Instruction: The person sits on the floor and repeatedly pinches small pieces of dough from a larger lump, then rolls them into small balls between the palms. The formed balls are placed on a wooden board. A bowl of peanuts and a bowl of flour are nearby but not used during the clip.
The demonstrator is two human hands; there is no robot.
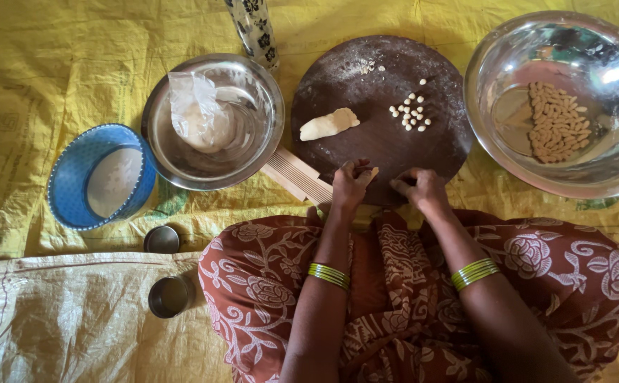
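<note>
My left hand (350, 186) pinches a small piece of pale dough (371, 173) at the near edge of a round dark wooden board (384, 135). My right hand (420, 189) rests on the board's near edge beside it, fingers curled; what it holds is hidden. On the board lie a lump of dough (329, 123) and several small dough pellets (412, 115). A ridged wooden paddle (297, 174) lies by my left hand.
A large steel bowl (607, 159) at right holds several shaped dough pieces (556, 122). Another steel bowl (181, 152) holds a plastic bag of flour (197, 113). A blue sieve (75, 170), two small steel cups (162, 240) (169, 296) and a patterned bottle (254, 28) stand on yellow sheeting.
</note>
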